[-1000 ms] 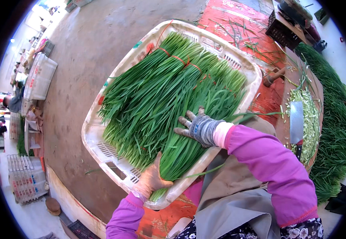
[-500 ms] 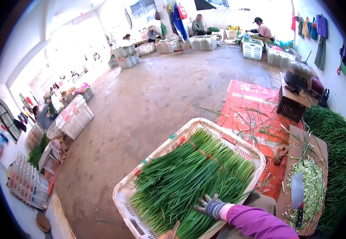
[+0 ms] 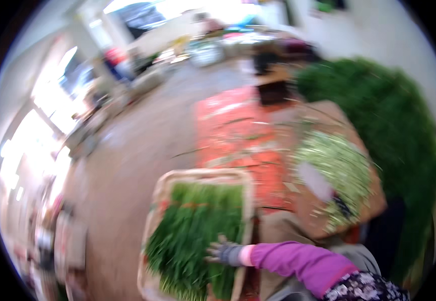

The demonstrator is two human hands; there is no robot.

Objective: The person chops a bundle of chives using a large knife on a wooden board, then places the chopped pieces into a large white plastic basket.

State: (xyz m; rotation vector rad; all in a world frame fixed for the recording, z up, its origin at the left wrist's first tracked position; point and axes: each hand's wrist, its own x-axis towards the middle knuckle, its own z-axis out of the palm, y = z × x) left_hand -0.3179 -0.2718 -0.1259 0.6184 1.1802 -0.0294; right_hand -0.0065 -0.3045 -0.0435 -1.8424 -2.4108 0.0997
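Observation:
Bundles of long green garlic chives point(image 3: 193, 241), tied with a reddish band near the pale ends, lie side by side in a white plastic crate point(image 3: 250, 200). My right hand point(image 3: 225, 252), in a grey glove with a purple sleeve behind it, rests on the chives near the crate's right side. Its fingers are spread and grip nothing. At the bottom edge a small brownish bit, perhaps part of my left hand point(image 3: 210, 291), shows against the chives; its fingers cannot be made out. The whole picture is smeared by motion.
To the right, a board point(image 3: 328, 113) bears cut pale stalks point(image 3: 336, 165) and a cleaver point(image 3: 316, 180). A large heap of greens point(image 3: 378, 110) lies beyond it. A red mat point(image 3: 228, 130) with scattered leaves covers the floor ahead. Blurred crates point(image 3: 205, 52) line the far wall.
The view has swung right, so the crate now appears lower and more upright, and the board and heap are nearer the middle. My right hand stays spread on the chives.

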